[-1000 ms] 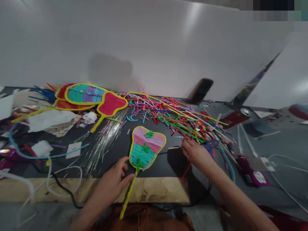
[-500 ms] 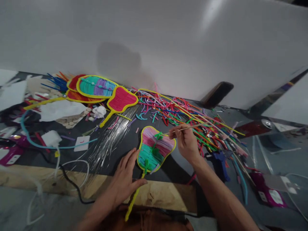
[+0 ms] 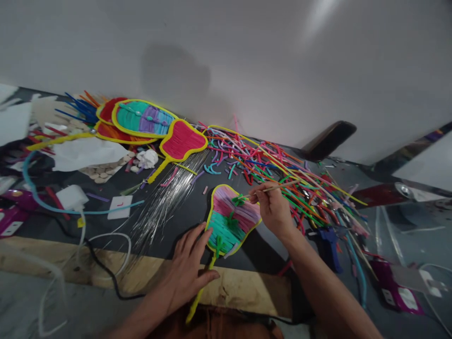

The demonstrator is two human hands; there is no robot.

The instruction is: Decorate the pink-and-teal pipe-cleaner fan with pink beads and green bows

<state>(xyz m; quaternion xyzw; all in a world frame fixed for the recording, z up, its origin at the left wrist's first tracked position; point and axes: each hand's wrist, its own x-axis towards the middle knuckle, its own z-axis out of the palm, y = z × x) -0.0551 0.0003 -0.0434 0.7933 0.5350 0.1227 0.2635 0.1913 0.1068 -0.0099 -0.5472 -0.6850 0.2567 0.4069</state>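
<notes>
In front of me lies a fan-shaped pipe-cleaner piece (image 3: 226, 226) with a yellow border, pink and purple bands above and teal below. Small green pipe-cleaner knots (image 3: 232, 220) run down its middle, and its yellow stem points toward me. My left hand (image 3: 192, 256) rests with fingers stretched out along the piece's left edge, the thumb over the stem. My right hand (image 3: 271, 207) pinches a thin wooden stick (image 3: 278, 187), whose tip reaches the uppermost green knot.
Finished yellow-edged fans (image 3: 141, 120) and a red one (image 3: 183, 140) lie at the back left. Silver strands (image 3: 165, 202) spread nearby. Loose pipe cleaners (image 3: 268, 160) heap up behind the right hand, beside a blue glue gun (image 3: 328, 247). A phone (image 3: 330, 140) leans on the wall.
The view has shifted slightly, so most things sit a little differently in the picture. The hands keep nearly the same hold, with the stick's tip still at the top green knot.
</notes>
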